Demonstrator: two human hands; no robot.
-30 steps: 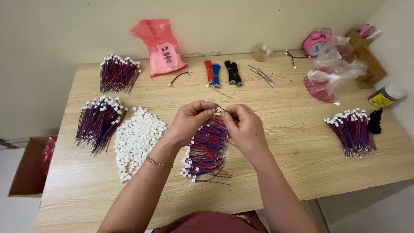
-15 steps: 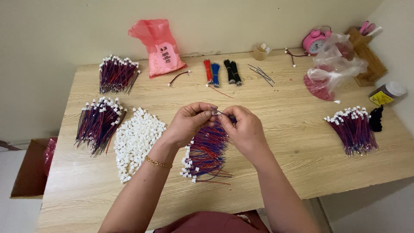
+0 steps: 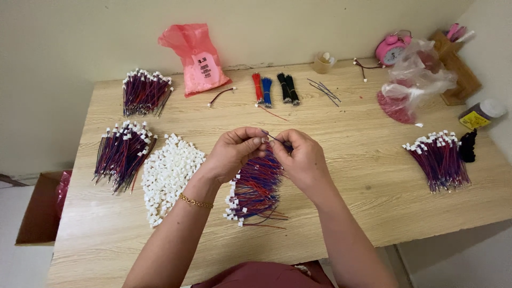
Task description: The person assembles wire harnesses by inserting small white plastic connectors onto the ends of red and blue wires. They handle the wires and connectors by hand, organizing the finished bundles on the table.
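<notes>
Your left hand [image 3: 234, 152] and right hand [image 3: 301, 160] pinch a thin wire [image 3: 273, 138] above the wire bundle [image 3: 256, 186] mid-desk [image 3: 346, 213].

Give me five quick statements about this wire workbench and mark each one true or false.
1. Both hands meet above a bundle of red and blue wires. True.
2. The pile of white connectors lies to the right of the right hand. False: it lies left of the left hand.
3. A pink alarm clock stands at the far edge of the wooden table. True.
4. The pink plastic bag lies flat at the near edge. False: it leans at the far edge by the wall.
5. The left wrist is bare. False: it wears a gold bracelet.
</notes>
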